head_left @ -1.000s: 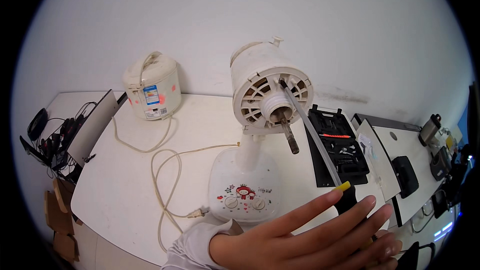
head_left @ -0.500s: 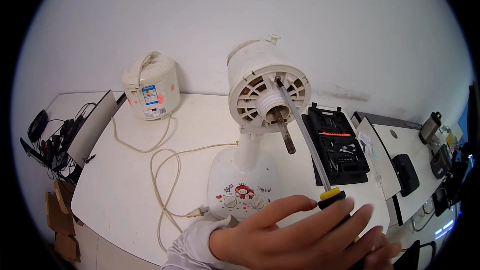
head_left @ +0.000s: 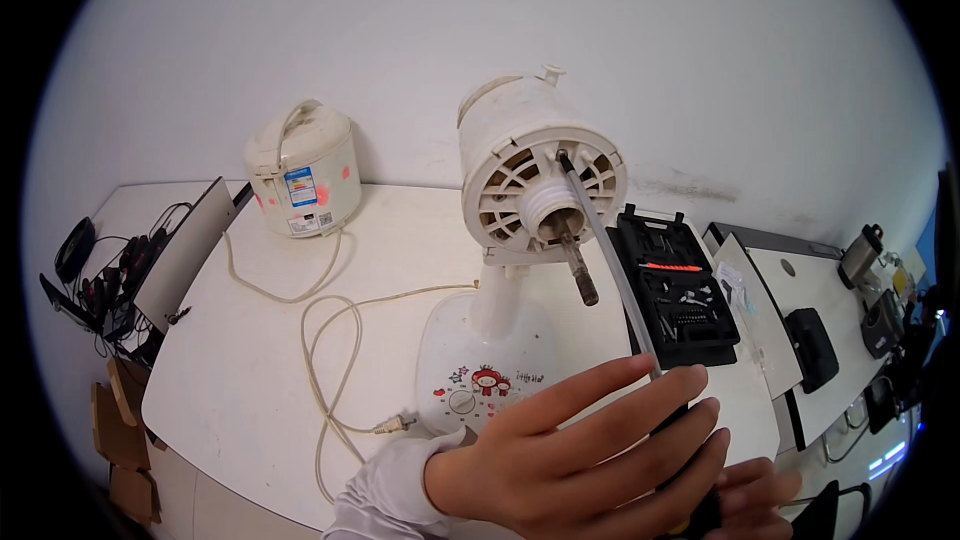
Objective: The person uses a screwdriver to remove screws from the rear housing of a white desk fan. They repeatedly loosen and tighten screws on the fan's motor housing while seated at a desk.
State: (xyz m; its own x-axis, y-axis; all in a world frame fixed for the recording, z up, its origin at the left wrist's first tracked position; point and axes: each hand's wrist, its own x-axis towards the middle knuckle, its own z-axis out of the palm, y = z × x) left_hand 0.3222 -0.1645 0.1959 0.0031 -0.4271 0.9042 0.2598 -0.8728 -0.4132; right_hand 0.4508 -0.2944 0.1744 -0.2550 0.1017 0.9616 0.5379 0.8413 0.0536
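A white electric fan without blades or guard stands on the table, its motor housing facing me with the bare metal shaft sticking out. The tip of a long screwdriver sits in a hole at the upper part of the housing's slotted face. My left hand is closed around the screwdriver where blade and handle meet, hiding most of the handle. Lower right, partly behind it, my right hand has its fingers curled at the black handle end. The fan base bears two dials and a cartoon print.
A white rice cooker stands at the back left, and a pale power cord loops across the table. Right of the fan lies an open black tool case. Side tables flank this one, with cables on the left.
My left hand has slid up to the screwdriver's blade, covering the yellow collar and one dial. My fingers have closed more. The fan head has shifted slightly right.
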